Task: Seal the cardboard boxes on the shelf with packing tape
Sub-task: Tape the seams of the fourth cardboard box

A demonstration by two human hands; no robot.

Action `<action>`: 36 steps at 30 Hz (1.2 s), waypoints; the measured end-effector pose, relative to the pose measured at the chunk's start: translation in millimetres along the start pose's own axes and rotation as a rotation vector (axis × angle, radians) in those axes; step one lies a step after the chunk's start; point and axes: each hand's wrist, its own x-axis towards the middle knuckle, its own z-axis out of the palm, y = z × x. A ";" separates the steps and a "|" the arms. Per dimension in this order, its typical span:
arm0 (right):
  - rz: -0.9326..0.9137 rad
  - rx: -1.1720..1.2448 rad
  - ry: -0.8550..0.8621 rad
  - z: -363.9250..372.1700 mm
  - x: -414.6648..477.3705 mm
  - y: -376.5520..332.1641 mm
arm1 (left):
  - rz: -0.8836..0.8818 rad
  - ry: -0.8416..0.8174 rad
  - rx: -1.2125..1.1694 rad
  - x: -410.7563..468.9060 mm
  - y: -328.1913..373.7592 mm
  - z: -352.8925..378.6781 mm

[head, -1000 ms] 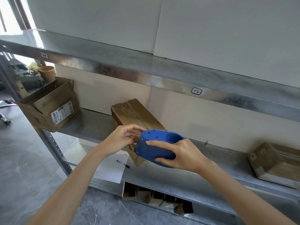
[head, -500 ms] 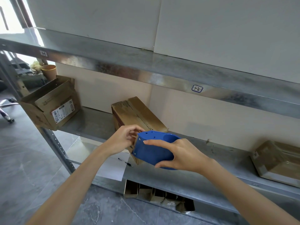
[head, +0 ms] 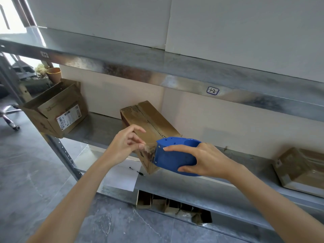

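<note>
A long brown cardboard box [head: 149, 120] lies on the middle metal shelf [head: 98, 130], its near end at the shelf's front edge. My right hand [head: 201, 160] grips a blue tape dispenser [head: 173, 156] just in front of that near end. My left hand [head: 125, 146] pinches the end of clear tape [head: 149, 148] stretched out from the dispenser's mouth, to the left of it. An open box [head: 56, 111] with a white label sits tilted at the shelf's left end. At the right end rests another box [head: 301, 167], wrapped in shiny tape.
The upper shelf [head: 157, 67] overhangs the boxes, with a "1-2" label [head: 212, 90]. A white sheet [head: 122, 176] and a pen [head: 136, 171] lie on a lower level. Several small cardboard pieces [head: 171, 206] sit under the shelf. A chair base [head: 10, 121] stands at far left.
My left hand has drawn away from the dispenser to the left, pulling out a short strip of clear tape. The dispenser has shifted slightly right.
</note>
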 end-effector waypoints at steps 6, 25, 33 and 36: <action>0.037 -0.010 -0.017 -3.2 -9.6 7.3 | -0.048 0.035 -0.003 -8.6 -0.1 -14.6; 0.141 0.118 -0.153 13.0 -2.9 17.1 | 0.012 0.087 0.074 4.8 -0.7 5.1; 0.143 0.153 -0.172 14.4 0.9 19.6 | 0.015 0.077 0.079 6.8 -0.7 7.7; 0.120 0.113 -0.148 9.5 1.5 18.2 | 0.013 0.068 0.085 6.4 -0.3 7.6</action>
